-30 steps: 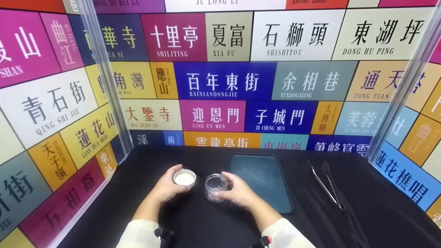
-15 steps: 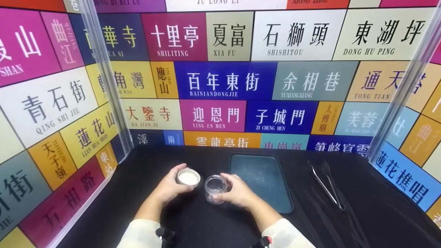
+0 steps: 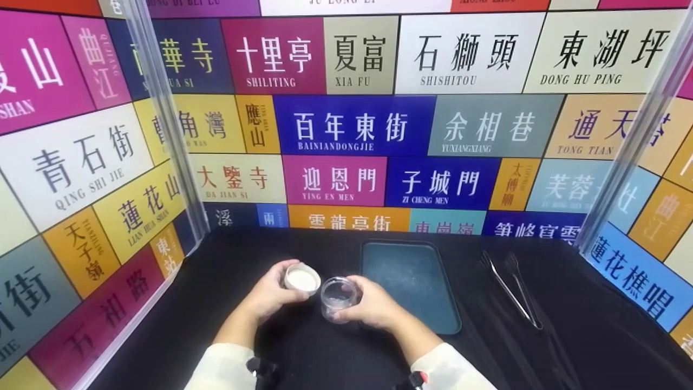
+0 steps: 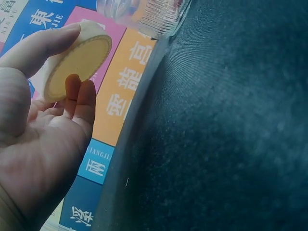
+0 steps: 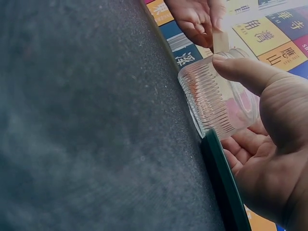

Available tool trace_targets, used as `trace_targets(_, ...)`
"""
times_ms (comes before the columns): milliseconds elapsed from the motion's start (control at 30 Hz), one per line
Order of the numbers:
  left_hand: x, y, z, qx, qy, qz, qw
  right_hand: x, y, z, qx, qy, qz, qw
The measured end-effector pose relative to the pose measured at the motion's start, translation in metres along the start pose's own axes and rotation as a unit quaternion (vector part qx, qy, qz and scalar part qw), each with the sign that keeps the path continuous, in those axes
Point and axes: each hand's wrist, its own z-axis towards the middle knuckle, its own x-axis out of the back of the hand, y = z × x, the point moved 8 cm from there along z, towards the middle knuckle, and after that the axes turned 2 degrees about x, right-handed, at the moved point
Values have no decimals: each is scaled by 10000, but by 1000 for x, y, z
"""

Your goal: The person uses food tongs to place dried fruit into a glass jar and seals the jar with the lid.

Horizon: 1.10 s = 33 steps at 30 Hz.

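Note:
My left hand [image 3: 273,292] holds a small cream-coloured round cup [image 3: 302,278] by its side, thumb and fingers curled round it. White shows inside the cup, which is tilted toward the jar, its rim close to the jar's mouth. In the left wrist view the yellowish underside [image 4: 79,67] of the cup faces the camera. My right hand [image 3: 373,304] grips a clear jar [image 3: 338,300] with no lid, its mouth up, thumb in front and fingers behind. Vertical ribs run round the jar's lower wall [image 5: 204,98] in the right wrist view.
A dark teal tray [image 3: 411,287] lies right behind my right hand. Farther right, metal tongs [image 3: 517,295] rest spread on the black cloth [image 3: 303,357]. A wall of coloured name panels [image 3: 352,127] rises behind the table, with clear corner posts [image 3: 168,119].
My left hand has moved right with the cup, up to the jar's rim, and the cup has tilted a little more. The right hand and jar have barely moved.

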Motion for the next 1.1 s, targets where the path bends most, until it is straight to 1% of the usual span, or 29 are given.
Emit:
trace_targets(133, 0, 2, 0, -43, -5, 140, 9999, 2, -1, 0, -40, 78, 173, 9998)
trace_targets(233, -1, 3, 0, -80, 9, 128, 9999, 4, -3, -1, -26, 209, 420, 9989)
trace_targets(333, -3, 4, 0, -59, -16, -33, 10000, 8, -5, -1, -8, 412, 664, 9969)
trace_targets(467, -8, 9, -1, -63, -147, -360, 9992, 11, -9, -2, 42, 652, 905, 9937)
trace_targets(633, -14, 15, -1, -172, -265, -467, 9984, 13, -14, -2, 205, 779, 1200, 9895)
trace_targets(767, -17, 19, -1, -238, -302, -513, 9979, 15, -16, -2, 219, 884, 1129, 9894)
trace_targets(967, -23, 22, -3, -340, -428, -904, 9944, 15, -15, -3, 120, 976, 927, 9908)
trace_targets(1100, -26, 24, -3, -413, -504, -919, 9936, 17, -17, -3, 94, 996, 873, 9911)
